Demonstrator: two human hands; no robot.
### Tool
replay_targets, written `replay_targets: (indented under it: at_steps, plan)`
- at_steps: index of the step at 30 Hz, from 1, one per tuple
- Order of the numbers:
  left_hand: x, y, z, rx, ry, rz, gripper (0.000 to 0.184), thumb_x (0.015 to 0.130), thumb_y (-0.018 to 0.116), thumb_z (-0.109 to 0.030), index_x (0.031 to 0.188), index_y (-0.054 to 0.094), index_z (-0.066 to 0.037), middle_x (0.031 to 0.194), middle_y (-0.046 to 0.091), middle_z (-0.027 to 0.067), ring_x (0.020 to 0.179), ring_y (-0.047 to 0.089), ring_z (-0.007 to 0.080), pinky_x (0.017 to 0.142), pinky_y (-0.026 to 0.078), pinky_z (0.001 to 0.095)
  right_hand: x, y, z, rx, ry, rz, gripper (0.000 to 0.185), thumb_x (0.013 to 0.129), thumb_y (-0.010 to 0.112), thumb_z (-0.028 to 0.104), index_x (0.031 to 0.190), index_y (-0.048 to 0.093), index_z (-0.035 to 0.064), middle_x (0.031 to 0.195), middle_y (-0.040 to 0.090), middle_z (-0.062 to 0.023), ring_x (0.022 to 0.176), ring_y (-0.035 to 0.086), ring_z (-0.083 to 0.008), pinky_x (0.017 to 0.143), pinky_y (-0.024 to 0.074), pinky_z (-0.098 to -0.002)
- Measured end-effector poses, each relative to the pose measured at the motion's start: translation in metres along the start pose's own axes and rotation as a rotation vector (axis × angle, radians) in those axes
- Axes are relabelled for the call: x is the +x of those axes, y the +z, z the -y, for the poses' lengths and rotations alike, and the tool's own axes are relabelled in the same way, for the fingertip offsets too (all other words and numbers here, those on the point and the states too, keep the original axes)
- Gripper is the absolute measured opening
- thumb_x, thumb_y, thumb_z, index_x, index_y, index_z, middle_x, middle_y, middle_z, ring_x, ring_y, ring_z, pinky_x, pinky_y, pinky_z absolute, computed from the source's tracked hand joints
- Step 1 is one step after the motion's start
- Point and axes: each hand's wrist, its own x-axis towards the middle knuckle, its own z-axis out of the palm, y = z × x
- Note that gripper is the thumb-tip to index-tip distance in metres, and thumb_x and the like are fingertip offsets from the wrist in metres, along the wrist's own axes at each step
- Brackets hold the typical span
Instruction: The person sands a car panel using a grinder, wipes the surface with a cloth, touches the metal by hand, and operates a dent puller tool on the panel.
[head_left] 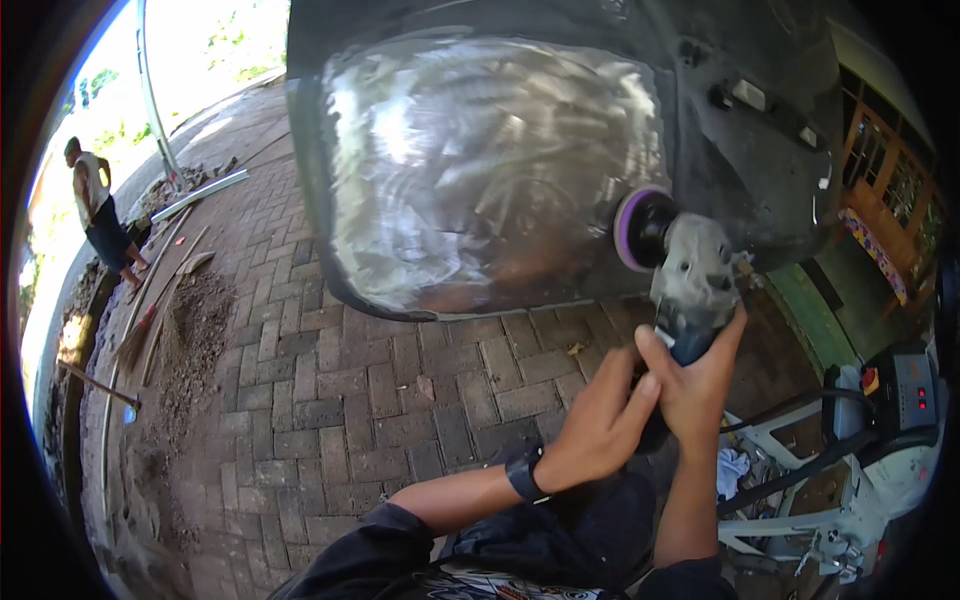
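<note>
A power tool (697, 270) with a round pad, edged in purple (628, 230), is at the lower right of a dark panel (750, 170). The panel has a large bare-metal patch (490, 160) with swirling scuff marks. My right hand (700, 380) is wrapped round the tool's blue body, thumb along its side. My left hand (605, 415), with a dark band on the wrist, is beside the right one at the tool's rear, its thumb touching the right hand; its other fingers are partly hidden and what they hold cannot be made out.
Brick paving (350, 410) lies below the panel. A white-framed machine (850, 500) with a red display and black hoses stands at the lower right. At the far left a person (100, 215) stands near poles and a dirt heap (195, 330).
</note>
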Motion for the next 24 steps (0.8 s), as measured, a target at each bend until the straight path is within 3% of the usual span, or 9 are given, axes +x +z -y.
replay_targets:
  at_steps: [2, 6, 9, 12, 15, 18, 20, 22, 24]
  plan:
    - [-0.043, 0.023, 0.027, 0.118, 0.212, 0.049, 0.062, 0.103, 0.055, -0.038, 0.144, 0.041, 0.007, 0.116, 0.057, 0.0284, 0.101, 0.06, 0.0465, 0.091, 0.051, 0.0432, -0.031, -0.034, -0.031, 0.069, 0.136, 0.148, 0.085, 0.079, 0.084, 0.015, 0.146, 0.036, -0.0059, 0.129, 0.06, -0.0205, 0.119, 0.06, -0.0294, 0.104, 0.046, -0.0388]
    - [-0.124, 0.045, 0.056, -0.19, -0.095, 0.458, 0.067, 0.1, 0.061, -0.032, 0.149, 0.037, 0.008, 0.127, 0.059, 0.0279, 0.107, 0.067, 0.0351, 0.087, 0.057, 0.0389, -0.123, -0.1, -0.065, 0.028, 0.287, 0.144, 0.094, 0.075, 0.089, 0.026, 0.148, 0.039, -0.005, 0.136, 0.056, -0.0202, 0.131, 0.053, -0.0271, 0.113, 0.0378, -0.0384]
    - [-0.139, 0.06, 0.053, -0.151, -0.2, 0.825, 0.051, 0.094, 0.072, -0.017, 0.138, 0.055, 0.004, 0.106, 0.074, 0.0201, 0.097, 0.075, 0.0295, 0.082, 0.06, 0.0366, -0.185, -0.165, -0.07, -0.003, 0.368, 0.106, 0.101, 0.071, 0.092, 0.03, 0.149, 0.038, -0.0048, 0.143, 0.052, -0.0183, 0.136, 0.048, -0.0258, 0.116, 0.0347, -0.037]
    - [-0.14, 0.081, 0.049, -0.025, -0.172, 1.227, 0.042, 0.094, 0.072, -0.012, 0.132, 0.061, 0.004, 0.107, 0.075, 0.0187, 0.1, 0.074, 0.0232, 0.082, 0.06, 0.0341, -0.267, -0.242, -0.047, -0.122, 0.641, -0.094, 0.099, 0.067, 0.094, 0.031, 0.145, 0.043, -0.0015, 0.133, 0.058, -0.0193, 0.124, 0.057, -0.0272, 0.106, 0.043, -0.04]
    - [-0.145, 0.103, 0.057, -0.042, -0.081, 1.335, 0.038, 0.092, 0.075, -0.012, 0.127, 0.067, -0.002, 0.106, 0.075, 0.0177, 0.096, 0.076, 0.0254, 0.078, 0.061, 0.0346, -0.359, -0.328, 0.016, -0.079, 0.821, -0.415, 0.093, 0.063, 0.096, 0.032, 0.136, 0.05, -0.0025, 0.125, 0.062, -0.0173, 0.106, 0.064, -0.0258, 0.091, 0.0517, -0.0411]
    - [-0.138, 0.123, 0.061, -0.06, -0.12, 1.394, 0.035, 0.093, 0.073, -0.008, 0.127, 0.067, -0.003, 0.105, 0.076, 0.0167, 0.095, 0.075, 0.0247, 0.079, 0.06, 0.0345, -0.454, -0.373, 0.072, 0.144, 0.708, -1.06, 0.075, 0.07, 0.088, 0.028, 0.129, 0.054, -0.0046, 0.115, 0.067, -0.0188, 0.087, 0.07, -0.0272, 0.074, 0.0611, -0.044]
    - [-0.129, 0.132, 0.068, -0.034, -0.168, 1.387, 0.034, 0.094, 0.071, -0.006, 0.127, 0.067, -0.003, 0.107, 0.076, 0.0162, 0.097, 0.074, 0.0236, 0.081, 0.059, 0.0345, -0.503, -0.382, 0.094, 0.159, 0.625, -1.263, 0.06, 0.079, 0.078, 0.027, 0.125, 0.057, -0.0052, 0.109, 0.069, -0.0199, 0.085, 0.071, -0.0291, 0.066, 0.0636, -0.0449]
    - [-0.113, 0.143, 0.079, 0.075, -0.197, 1.398, 0.031, 0.095, 0.068, -0.005, 0.126, 0.067, -0.002, 0.109, 0.075, 0.0151, 0.099, 0.074, 0.0229, 0.085, 0.058, 0.0346, -0.583, -0.407, 0.085, -0.034, 1.019, -1.398, 0.062, 0.083, 0.07, 0.031, 0.128, 0.055, -0.0092, 0.103, 0.069, -0.0195, 0.083, 0.07, -0.0297, 0.071, 0.0621, -0.0454]
    - [-0.09, 0.156, 0.087, 0.121, -0.181, 1.397, 0.03, 0.097, 0.067, -0.006, 0.127, 0.067, -0.003, 0.111, 0.075, 0.0147, 0.1, 0.073, 0.0222, 0.088, 0.057, 0.0338, -0.681, -0.4, 0.049, 0.336, 0.815, -1.544, 0.062, 0.083, 0.068, 0.036, 0.125, 0.057, -0.0083, 0.101, 0.068, -0.0186, 0.081, 0.068, -0.029, 0.075, 0.0606, -0.0437]
